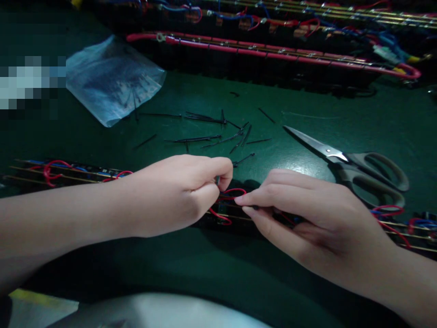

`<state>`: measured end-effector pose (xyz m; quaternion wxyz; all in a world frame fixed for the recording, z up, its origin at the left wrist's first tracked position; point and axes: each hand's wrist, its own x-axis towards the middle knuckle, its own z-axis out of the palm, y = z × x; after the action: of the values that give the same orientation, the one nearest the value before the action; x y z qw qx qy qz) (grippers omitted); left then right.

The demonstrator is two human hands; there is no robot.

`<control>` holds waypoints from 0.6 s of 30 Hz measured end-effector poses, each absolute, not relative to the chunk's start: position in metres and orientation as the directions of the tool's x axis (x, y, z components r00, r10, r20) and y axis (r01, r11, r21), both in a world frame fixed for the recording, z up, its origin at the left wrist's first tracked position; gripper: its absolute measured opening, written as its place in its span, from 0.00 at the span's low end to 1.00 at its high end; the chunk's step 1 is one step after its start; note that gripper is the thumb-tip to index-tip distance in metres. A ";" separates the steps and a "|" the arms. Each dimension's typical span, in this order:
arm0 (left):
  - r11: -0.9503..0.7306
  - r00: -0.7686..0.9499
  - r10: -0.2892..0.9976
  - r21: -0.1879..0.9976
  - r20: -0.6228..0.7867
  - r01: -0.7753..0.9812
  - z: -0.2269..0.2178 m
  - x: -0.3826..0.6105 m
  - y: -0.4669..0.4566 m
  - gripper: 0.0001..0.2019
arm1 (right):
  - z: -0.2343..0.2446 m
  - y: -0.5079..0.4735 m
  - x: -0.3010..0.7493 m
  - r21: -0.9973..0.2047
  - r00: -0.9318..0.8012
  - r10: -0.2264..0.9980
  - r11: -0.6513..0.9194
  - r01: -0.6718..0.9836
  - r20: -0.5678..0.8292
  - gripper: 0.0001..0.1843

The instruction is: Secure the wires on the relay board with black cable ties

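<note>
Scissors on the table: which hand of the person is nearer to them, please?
Right. The right hand is close to the handles of the scissors, on the near side; the left hand is farther away, left of the blades.

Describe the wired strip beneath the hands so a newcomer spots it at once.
On the green table, find the scattered black ties. Just below, a dark strip with looped red wires runs sideways beneath the left hand and right hand. Unlike the far wired bundle with its thick red cable, it shows only thin wires.
</note>
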<state>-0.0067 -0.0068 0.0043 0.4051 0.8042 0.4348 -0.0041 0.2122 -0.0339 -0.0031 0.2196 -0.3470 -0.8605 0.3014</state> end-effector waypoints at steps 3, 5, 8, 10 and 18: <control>-0.239 0.606 0.698 0.673 -0.382 0.700 0.003 -0.008 -0.005 0.11 | -0.003 -0.033 0.213 -0.670 -0.664 0.730 0.575 0.470 0.161 0.09; -0.173 0.569 0.717 0.688 -0.402 0.705 0.002 -0.008 -0.005 0.11 | -0.004 -0.034 0.214 -0.673 -0.662 0.729 0.579 0.461 0.174 0.09; -0.125 0.552 0.737 0.724 -0.390 0.678 0.000 -0.007 -0.005 0.09 | -0.005 -0.034 0.214 -0.674 -0.662 0.730 0.576 0.464 0.168 0.09; -0.114 0.556 0.740 0.744 -0.379 0.659 -0.001 -0.006 -0.004 0.09 | -0.005 -0.035 0.213 -0.675 -0.661 0.730 0.576 0.461 0.171 0.09; -0.062 0.555 0.733 0.774 -0.393 0.630 0.000 -0.003 -0.001 0.09 | -0.007 -0.035 0.214 -0.672 -0.665 0.728 0.577 0.464 0.166 0.09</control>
<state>-0.0031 -0.0012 -0.0001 0.4992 0.7268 0.4688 0.0519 0.2139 -0.0345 -0.0070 0.2184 -0.3462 -0.8607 0.3026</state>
